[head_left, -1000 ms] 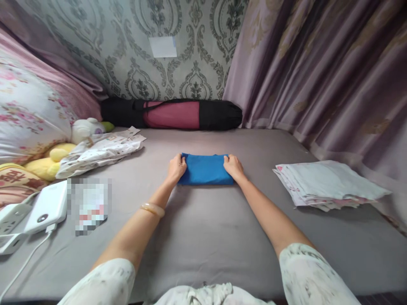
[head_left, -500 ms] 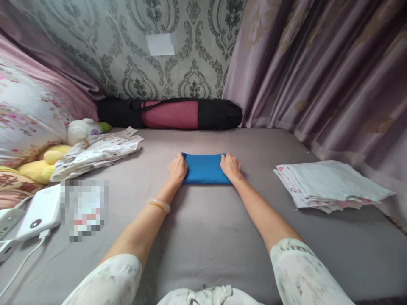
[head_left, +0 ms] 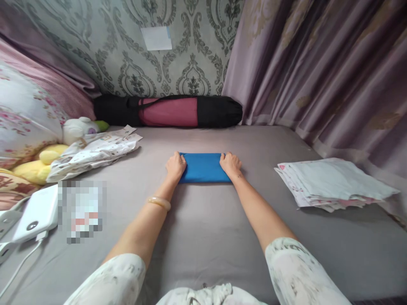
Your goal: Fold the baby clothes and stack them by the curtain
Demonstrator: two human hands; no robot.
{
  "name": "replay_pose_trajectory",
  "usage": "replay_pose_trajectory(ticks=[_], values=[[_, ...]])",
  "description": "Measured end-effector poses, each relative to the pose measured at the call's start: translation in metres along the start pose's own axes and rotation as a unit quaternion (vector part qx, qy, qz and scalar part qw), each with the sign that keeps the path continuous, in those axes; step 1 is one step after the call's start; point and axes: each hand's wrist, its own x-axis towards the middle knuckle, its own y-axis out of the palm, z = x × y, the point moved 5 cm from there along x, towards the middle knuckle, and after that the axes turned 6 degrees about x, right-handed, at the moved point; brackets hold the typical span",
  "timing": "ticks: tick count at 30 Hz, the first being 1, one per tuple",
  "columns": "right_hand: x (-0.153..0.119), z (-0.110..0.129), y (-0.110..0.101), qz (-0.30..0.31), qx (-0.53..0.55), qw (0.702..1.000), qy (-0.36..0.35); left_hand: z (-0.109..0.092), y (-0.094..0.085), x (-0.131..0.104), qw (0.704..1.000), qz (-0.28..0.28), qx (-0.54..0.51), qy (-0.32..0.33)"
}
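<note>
A folded blue cloth point(head_left: 203, 168) lies flat as a neat rectangle on the grey bed sheet point(head_left: 203, 228). Its left end is pinched in my left hand point(head_left: 176, 166), whose fingers are curled over the far left corner. On the opposite end, my right hand point(head_left: 231, 165) grips the far right corner with fingers closed. The cloth is stretched straight between both hands, and its far edge looks level. My fingertips are partly hidden by the knuckles. A pale bangle point(head_left: 159, 203) circles my left wrist.
At right lies a stack of folded fabric point(head_left: 337, 182). A black and red long bag point(head_left: 168, 111) rests along the wall. On the left are a crumpled patterned cloth point(head_left: 98, 152), a yellow plush toy point(head_left: 34, 169), a white power bank point(head_left: 36, 216) with cables, and a blurred item point(head_left: 84, 207).
The dark raised corners at the cloth's far edge have been drawn in and now lie flatter. Both hands keep their grip, the left shifted very slightly outward. The view has tilted slightly.
</note>
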Motion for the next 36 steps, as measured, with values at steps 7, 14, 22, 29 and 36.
replay_pose_trajectory(ticks=[7,14,22,29,36], values=[[-0.003,-0.001,-0.011,0.054,0.022,0.998,-0.003,0.012,-0.009,0.004,0.997,0.017,-0.072,-0.018],[-0.029,0.039,-0.023,-0.034,-0.017,0.987,-0.153,-0.013,-0.027,-0.027,0.992,-0.059,0.004,0.114],[-0.054,0.060,0.026,0.079,-0.056,0.953,-0.286,-0.046,0.009,-0.042,0.976,0.003,0.051,0.210],[-0.053,0.055,0.032,0.075,-0.055,0.957,-0.275,-0.042,0.017,-0.041,0.975,0.029,0.059,0.213],[-0.052,0.055,0.034,0.091,-0.059,0.960,-0.259,-0.042,0.018,-0.038,0.974,0.073,0.070,0.203]])
